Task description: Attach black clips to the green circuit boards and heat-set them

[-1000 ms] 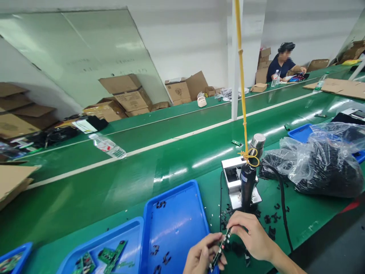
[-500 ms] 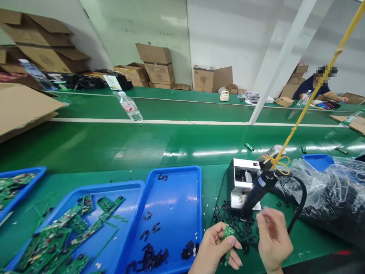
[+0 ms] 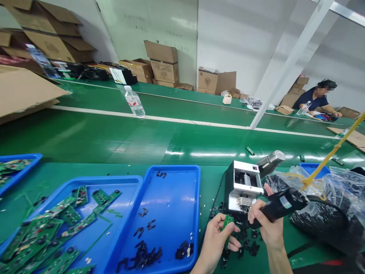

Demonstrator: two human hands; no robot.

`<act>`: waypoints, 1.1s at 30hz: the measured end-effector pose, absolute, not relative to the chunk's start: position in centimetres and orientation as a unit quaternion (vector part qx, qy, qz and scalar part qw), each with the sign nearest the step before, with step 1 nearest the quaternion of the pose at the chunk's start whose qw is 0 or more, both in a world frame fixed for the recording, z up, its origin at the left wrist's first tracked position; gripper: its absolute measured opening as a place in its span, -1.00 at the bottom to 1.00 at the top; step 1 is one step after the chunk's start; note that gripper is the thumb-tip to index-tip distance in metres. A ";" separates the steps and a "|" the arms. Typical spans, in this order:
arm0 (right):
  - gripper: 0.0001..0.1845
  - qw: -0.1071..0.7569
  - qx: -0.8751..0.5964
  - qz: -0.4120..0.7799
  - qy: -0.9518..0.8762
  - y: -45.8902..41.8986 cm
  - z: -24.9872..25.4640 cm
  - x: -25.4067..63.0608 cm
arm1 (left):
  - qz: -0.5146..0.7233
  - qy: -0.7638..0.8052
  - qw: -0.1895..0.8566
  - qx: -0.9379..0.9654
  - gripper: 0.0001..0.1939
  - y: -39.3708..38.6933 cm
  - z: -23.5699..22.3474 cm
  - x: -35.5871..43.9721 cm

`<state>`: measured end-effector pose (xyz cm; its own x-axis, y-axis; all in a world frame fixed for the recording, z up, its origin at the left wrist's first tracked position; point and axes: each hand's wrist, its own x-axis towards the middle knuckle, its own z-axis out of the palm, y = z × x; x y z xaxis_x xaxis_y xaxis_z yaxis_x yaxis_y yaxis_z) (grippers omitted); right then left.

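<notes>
My left hand (image 3: 215, 239) is closed on a small green circuit board (image 3: 228, 220), thumb across its face, near the front edge of the table. To its right, my right hand (image 3: 266, 224) is wrapped round a black electric screwdriver (image 3: 281, 205), which hangs from a yellow cord (image 3: 333, 156) and lies tilted, its tip low and to the left, hidden by my fingers. Just beyond both hands stands a white and black screw feeder (image 3: 243, 186). Small black plastic clips (image 3: 253, 247) are scattered on the green table around and under my hands.
A blue tray (image 3: 198, 198) of black clips stands left of my hands, beside another blue tray (image 3: 139, 182) heaped with circuit boards. Right of the feeder are a metal cylinder (image 3: 270, 161) and plastic bags (image 3: 316, 213) of black parts. A person (image 3: 313, 99) sits across the table, far right.
My right hand has taken hold of the hanging screwdriver and tilted it, its upper end now further right and lower. The left hand keeps the circuit board. The view has shifted slightly.
</notes>
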<state>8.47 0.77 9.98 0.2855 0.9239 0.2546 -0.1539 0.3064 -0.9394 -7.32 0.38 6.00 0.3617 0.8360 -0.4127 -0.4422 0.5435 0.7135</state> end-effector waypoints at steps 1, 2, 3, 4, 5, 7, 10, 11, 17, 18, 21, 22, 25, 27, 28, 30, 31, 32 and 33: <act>-0.24 0.685 -0.423 0.397 -0.442 1.3 10.9 8.5 | 0.415 0.394 0.783 0.244 -0.49 0.5 5.6 -6.7; -0.27 0.691 -0.418 0.391 -0.441 1.8 11.8 8.5 | 0.425 0.397 0.778 0.237 -0.48 0.7 5.2 -5.9; -0.31 0.695 -0.420 0.378 -0.446 2.4 12.4 8.4 | 0.436 0.402 0.772 0.230 -0.46 0.8 4.8 -5.1; -0.35 0.696 -0.427 0.356 -0.454 2.9 12.9 8.3 | 0.446 0.408 0.765 0.223 -0.43 0.8 4.5 -4.3; -0.39 0.694 -0.440 0.325 -0.468 3.4 13.1 8.1 | 0.455 0.413 0.758 0.215 -0.41 0.8 4.1 -3.6; -0.48 0.682 -0.470 0.251 -0.501 4.1 12.9 7.8 | 0.467 0.421 0.750 0.204 -0.37 0.8 3.5 -2.2; -0.62 0.654 -0.500 0.182 -0.538 4.5 11.5 7.7 | 0.478 0.433 0.740 0.190 -0.30 0.7 2.7 -0.9; -0.66 0.648 -0.504 0.174 -0.544 4.4 11.0 7.7 | 0.479 0.437 0.738 0.189 -0.29 0.6 2.5 -0.6; -0.72 0.663 -0.488 0.169 -0.542 4.2 9.5 7.9 | 0.486 0.451 0.723 0.193 -0.29 0.6 1.3 0.0; -0.71 0.667 -0.484 0.170 -0.541 4.1 9.5 7.9 | 0.487 0.452 0.722 0.195 -0.30 0.5 1.2 0.0; -0.69 0.677 -0.467 0.176 -0.541 3.7 9.6 7.6 | 0.488 0.449 0.721 0.200 -0.33 0.4 0.9 0.2; -0.68 0.680 -0.462 0.177 -0.542 3.6 9.6 7.5 | 0.489 0.448 0.721 0.201 -0.34 0.4 0.8 0.2; -0.63 0.694 -0.443 0.183 -0.536 3.1 9.9 7.3 | 0.491 0.446 0.721 0.202 -0.34 0.3 0.9 0.2; -0.59 0.708 -0.432 0.193 -0.524 2.9 10.3 7.1 | 0.490 0.445 0.721 0.202 -0.33 0.4 1.1 0.1; -0.58 0.716 -0.426 0.201 -0.516 2.9 10.6 6.9 | 0.490 0.446 0.722 0.202 -0.33 0.5 1.3 0.1; -0.55 0.732 -0.409 0.213 -0.501 2.8 11.3 6.6 | 0.487 0.445 0.724 0.204 -0.33 0.6 1.7 -0.1; -0.54 0.739 -0.398 0.216 -0.499 2.8 11.7 6.4 | 0.484 0.444 0.725 0.205 -0.34 0.6 1.9 -0.2; -0.54 0.743 -0.387 0.218 -0.500 2.8 12.0 6.3 | 0.483 0.444 0.726 0.207 -0.34 0.7 2.1 -0.3; -0.55 0.743 -0.379 0.220 -0.505 2.8 12.3 6.1 | 0.481 0.444 0.727 0.208 -0.35 0.7 2.2 -0.3</act>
<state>6.10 2.82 12.29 0.3921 0.7102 0.5847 0.0553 0.6162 -0.7856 -0.32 0.67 2.19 0.1435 0.8839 -0.4451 -0.5138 0.4510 0.7298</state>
